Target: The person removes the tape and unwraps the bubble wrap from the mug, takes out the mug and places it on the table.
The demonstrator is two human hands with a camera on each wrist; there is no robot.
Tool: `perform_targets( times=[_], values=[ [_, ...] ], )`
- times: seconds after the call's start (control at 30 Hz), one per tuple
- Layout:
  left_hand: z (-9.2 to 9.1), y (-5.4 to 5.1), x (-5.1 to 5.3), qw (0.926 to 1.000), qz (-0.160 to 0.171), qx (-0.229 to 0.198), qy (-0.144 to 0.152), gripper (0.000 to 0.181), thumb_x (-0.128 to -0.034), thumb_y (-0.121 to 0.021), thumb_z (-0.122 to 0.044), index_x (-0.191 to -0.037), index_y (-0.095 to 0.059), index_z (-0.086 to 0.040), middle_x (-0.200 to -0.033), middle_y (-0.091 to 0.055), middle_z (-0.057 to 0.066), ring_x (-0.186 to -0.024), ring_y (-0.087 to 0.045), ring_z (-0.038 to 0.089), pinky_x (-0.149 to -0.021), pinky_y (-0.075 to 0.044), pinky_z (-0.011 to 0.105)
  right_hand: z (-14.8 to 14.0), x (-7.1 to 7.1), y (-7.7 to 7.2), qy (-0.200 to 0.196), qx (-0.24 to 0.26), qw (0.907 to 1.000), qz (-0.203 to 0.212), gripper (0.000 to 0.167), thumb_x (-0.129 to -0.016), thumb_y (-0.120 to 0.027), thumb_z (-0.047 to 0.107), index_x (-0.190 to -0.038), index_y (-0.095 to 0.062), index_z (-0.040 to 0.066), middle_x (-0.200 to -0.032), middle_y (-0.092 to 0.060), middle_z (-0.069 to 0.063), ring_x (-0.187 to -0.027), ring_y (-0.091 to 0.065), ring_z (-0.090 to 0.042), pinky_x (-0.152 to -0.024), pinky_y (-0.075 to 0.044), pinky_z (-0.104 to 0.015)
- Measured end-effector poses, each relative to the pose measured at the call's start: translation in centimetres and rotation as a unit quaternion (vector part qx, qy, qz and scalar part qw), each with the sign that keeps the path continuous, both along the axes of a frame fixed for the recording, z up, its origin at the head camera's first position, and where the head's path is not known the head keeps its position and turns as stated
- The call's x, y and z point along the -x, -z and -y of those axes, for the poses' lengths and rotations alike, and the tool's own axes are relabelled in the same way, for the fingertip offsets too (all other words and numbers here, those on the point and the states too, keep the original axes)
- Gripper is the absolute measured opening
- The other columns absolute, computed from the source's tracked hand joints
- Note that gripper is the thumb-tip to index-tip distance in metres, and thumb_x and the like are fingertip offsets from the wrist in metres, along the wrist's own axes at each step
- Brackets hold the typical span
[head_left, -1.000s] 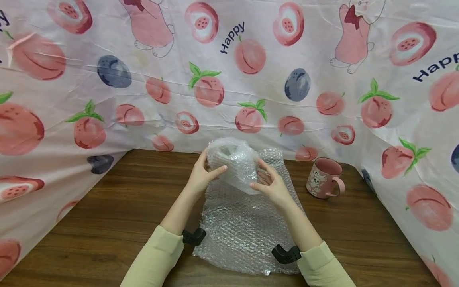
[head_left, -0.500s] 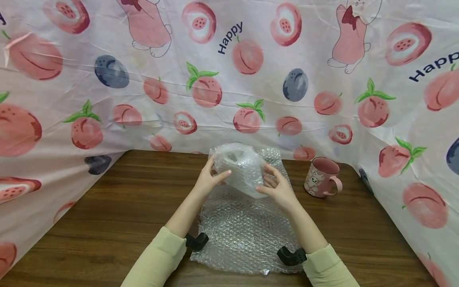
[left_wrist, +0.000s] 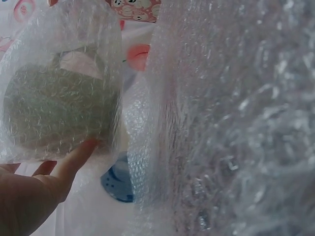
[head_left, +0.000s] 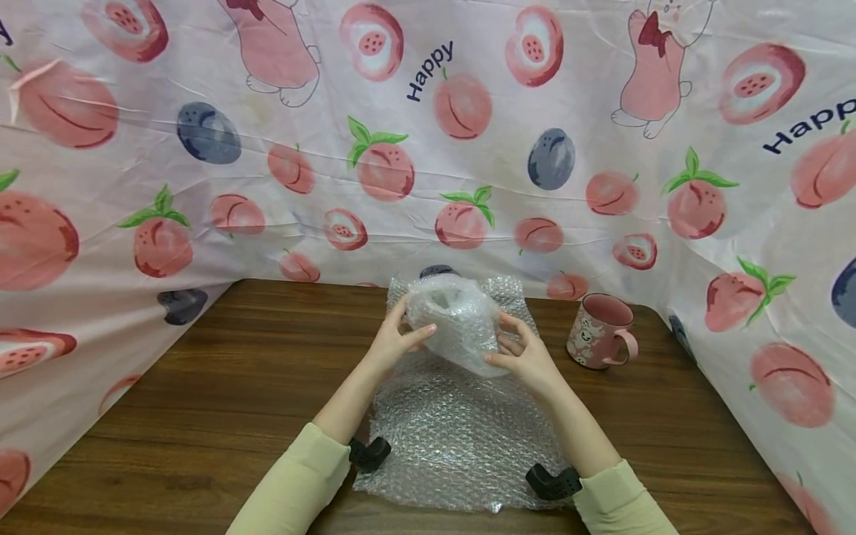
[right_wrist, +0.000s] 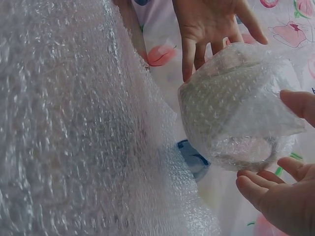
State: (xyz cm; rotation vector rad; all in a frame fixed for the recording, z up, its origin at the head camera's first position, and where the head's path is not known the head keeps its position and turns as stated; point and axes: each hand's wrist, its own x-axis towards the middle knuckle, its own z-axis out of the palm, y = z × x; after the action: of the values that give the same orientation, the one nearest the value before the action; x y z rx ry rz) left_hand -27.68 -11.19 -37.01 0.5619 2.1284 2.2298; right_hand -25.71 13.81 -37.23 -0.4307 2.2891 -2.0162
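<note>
A bundle of bubble wrap (head_left: 461, 319) is held up over the table between both hands. Through its layers a greenish mug (left_wrist: 59, 108) shows, with a loop like a handle. My left hand (head_left: 391, 338) grips the bundle's left side, thumb in front and the other fingers partly hidden behind it. On the opposite side my right hand (head_left: 528, 360) holds it between thumb and fingers. Beneath lies a long sheet of bubble wrap (head_left: 461, 438), spread flat on the table.
A pink mug (head_left: 600, 333) with a white cartoon pattern stands upright to the right of the sheet, handle facing right. The brown wooden table (head_left: 267, 371) is enclosed at the back and sides by a fruit-print cloth (head_left: 495, 163).
Both hands have brought the wrapped mug slightly down and to the right. The pink mug and the flat sheet stay where they were.
</note>
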Motion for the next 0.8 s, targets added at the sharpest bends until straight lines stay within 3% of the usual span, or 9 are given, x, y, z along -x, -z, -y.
perform_targets(
  times=[0.1,0.33,0.57,0.8],
  values=[
    [-0.2,-0.4,-0.6,1.0,-0.002,0.004,0.004,0.077,-0.0904,-0.061,-0.002,-0.154,-0.017,-0.008,-0.143,-0.03,0.022,-0.111,-0.049,0.033,-0.091,-0.043,0.059,-0.2,-0.1,0.0,0.002,-0.002,1.0,0.002,0.081,-0.082,-0.072,0.0,-0.149,-0.027,0.006,-0.146,-0.024,-0.02,-0.136,-0.031,-0.037,-0.105,-0.034,-0.042],
    [-0.5,0.0,-0.6,0.9999,0.002,0.008,0.01,0.075,-0.0896,-0.06,-0.001,-0.152,-0.02,-0.005,-0.142,-0.031,0.024,-0.114,-0.049,0.04,-0.091,-0.041,0.062,-0.6,0.2,0.5,0.008,-0.002,0.9999,0.01,0.077,-0.08,-0.07,-0.005,-0.145,-0.029,-0.002,-0.143,-0.027,-0.024,-0.134,-0.033,-0.04,-0.104,-0.034,-0.044],
    [-0.5,2.4,1.3,0.9998,0.018,0.002,0.008,0.076,-0.0899,-0.063,-0.004,-0.153,-0.021,-0.011,-0.144,-0.031,0.021,-0.115,-0.05,0.038,-0.09,-0.043,0.061,-0.8,0.3,0.7,0.011,-0.017,0.9994,0.027,0.076,-0.079,-0.071,-0.006,-0.143,-0.03,-0.003,-0.142,-0.028,-0.024,-0.134,-0.031,-0.043,-0.101,-0.037,-0.048],
    [-0.6,3.3,1.6,0.9995,0.03,0.014,0.003,0.074,-0.0898,-0.067,-0.013,-0.151,-0.026,-0.02,-0.143,-0.035,0.015,-0.115,-0.051,0.036,-0.087,-0.048,0.052,-1.1,0.4,0.8,0.011,-0.048,0.9982,0.034,0.076,-0.079,-0.071,-0.002,-0.142,-0.03,-0.002,-0.14,-0.029,-0.025,-0.133,-0.032,-0.045,-0.1,-0.037,-0.053]
  ],
)
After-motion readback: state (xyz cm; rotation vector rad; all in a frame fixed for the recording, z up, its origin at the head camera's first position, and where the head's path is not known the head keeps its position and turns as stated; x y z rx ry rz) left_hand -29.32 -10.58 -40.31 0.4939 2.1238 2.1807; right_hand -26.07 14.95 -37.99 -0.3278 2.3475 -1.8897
